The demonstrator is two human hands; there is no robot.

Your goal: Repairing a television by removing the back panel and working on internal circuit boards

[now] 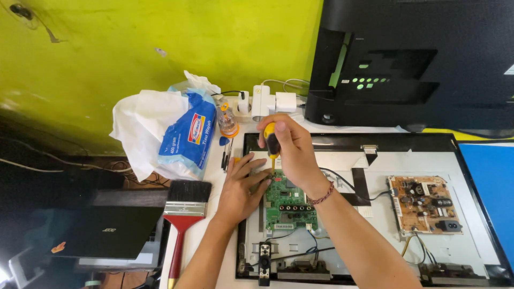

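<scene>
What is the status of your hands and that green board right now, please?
Right hand shut on yellow-handled screwdriver, tip down at green circuit board. Left hand open, steadying board's edge. Nothing obstructing.

Both forearms come in bare, no sleeves showing. The right hand [293, 152] wears a braided red-and-dark bracelet [322, 195] at the wrist. The left hand [242, 188] wears nothing at all.

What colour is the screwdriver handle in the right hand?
Yellow and black; the screwdriver in the right hand shows best in the head view.
</scene>
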